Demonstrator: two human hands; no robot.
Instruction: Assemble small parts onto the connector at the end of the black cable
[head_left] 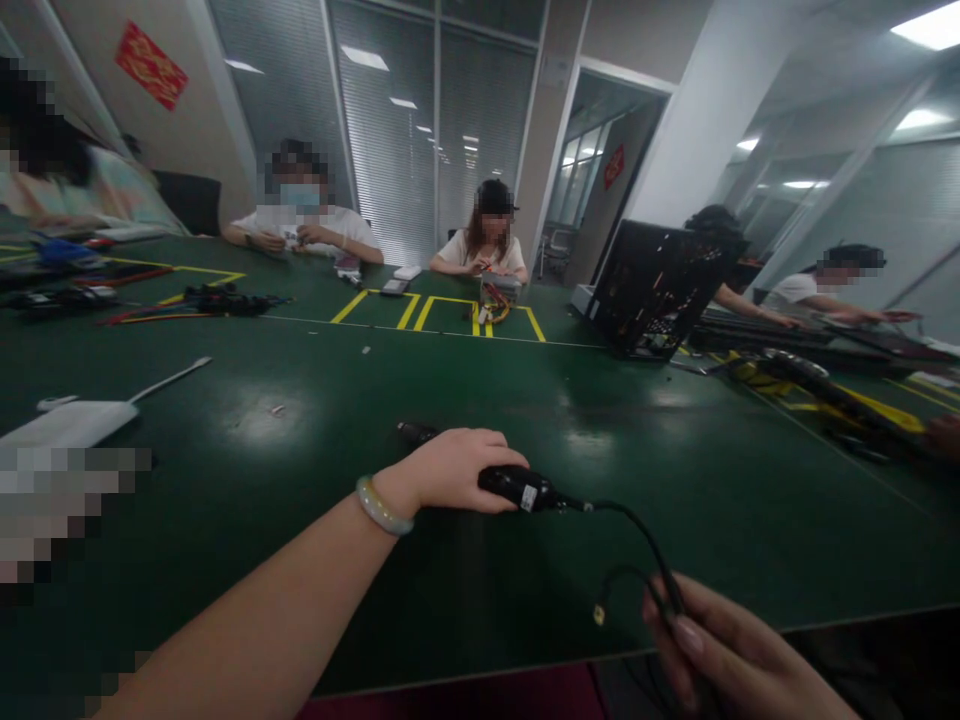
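1. Black and glossy, the device [521, 487] lies under the left hand [465, 468], its labelled end jutting out to the right of the fingers.
2. The left hand is curled over the device, palm down; a dark tip [414, 431] shows just past its far-left side, though the hand hides whether the two join.
3. A pale bangle [382, 512] rings the wrist just behind the left hand.
4. From the device's right end a black cable [654, 545] curves down to the right hand [712, 632], nearer the body, which pinches it between thumb and fingers.
5. Left of the right hand, a small brass-coloured end [599, 614] hangs on a thin looped lead.
6. Green tabletop [450, 375] spreads around both hands.
7. Well left of the left hand lies a white object [82, 424] with a thin stem.
8. Beyond the left hand, far ahead and to the right, a black panel [652, 290] stands tilted.
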